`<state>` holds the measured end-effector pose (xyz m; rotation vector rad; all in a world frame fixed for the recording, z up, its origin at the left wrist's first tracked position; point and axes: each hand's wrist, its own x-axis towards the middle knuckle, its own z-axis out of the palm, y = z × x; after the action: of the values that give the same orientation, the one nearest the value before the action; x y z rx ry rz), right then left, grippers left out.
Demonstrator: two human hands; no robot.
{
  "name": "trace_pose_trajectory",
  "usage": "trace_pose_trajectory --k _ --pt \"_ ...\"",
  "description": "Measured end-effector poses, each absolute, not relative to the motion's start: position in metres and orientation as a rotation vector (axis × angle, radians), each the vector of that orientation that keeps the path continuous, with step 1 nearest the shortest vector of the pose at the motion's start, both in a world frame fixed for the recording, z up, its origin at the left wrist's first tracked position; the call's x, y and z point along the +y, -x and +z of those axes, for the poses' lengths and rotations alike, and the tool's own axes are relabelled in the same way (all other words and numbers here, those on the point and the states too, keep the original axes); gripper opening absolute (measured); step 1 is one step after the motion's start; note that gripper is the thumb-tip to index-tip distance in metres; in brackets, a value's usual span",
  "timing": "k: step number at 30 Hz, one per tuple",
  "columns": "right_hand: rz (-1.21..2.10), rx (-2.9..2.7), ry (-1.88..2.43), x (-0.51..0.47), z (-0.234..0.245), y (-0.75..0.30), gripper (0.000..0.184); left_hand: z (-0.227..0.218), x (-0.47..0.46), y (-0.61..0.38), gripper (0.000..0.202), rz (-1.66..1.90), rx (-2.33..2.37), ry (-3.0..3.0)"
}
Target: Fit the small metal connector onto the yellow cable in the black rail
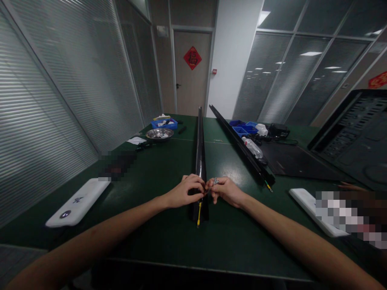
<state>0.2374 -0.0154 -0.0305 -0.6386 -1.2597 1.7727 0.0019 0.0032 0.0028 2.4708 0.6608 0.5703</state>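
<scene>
A long black metal rail (200, 141) lies lengthwise on the green table, its near end pointing at me. My left hand (186, 192) is closed over the rail near that end, with fingertips bent in against its channel. Beside it, my right hand (228, 191) pinches at the rail's right side. A small silvery piece (215, 181) shows at its fingers; whether it is a ring or a held part is unclear. What lies between both sets of fingertips is hidden. Out of the near end sticks a yellow wire (198, 213) with a metal lug.
A second black rail (236, 139) lies to the right, beside a plastic bottle (253, 148) and blue bins (242, 128). At back left are a metal bowl (159, 135) and a blue tray (165, 123). White objects (80, 201) flank me; a large dark panel (356, 137) stands at right.
</scene>
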Motion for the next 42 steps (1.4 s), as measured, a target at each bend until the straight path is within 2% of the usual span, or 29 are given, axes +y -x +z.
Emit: trace_pose_trajectory --k 15,28,42 --pt "1.760 -1.270 0.623 -0.018 -0.027 -0.234 0.010 0.004 0.003 -0.001 0.014 0.549 0.662 -2.484" --pt "1.746 -1.318 0.574 -0.020 -0.027 -0.234 0.017 -0.002 0.006 -0.001 0.017 0.556 0.645 -2.508" --pt "1.661 -1.358 0.597 -0.027 -0.024 -0.228 0.016 -0.005 0.008 0.000 0.010 0.564 0.623 -2.525"
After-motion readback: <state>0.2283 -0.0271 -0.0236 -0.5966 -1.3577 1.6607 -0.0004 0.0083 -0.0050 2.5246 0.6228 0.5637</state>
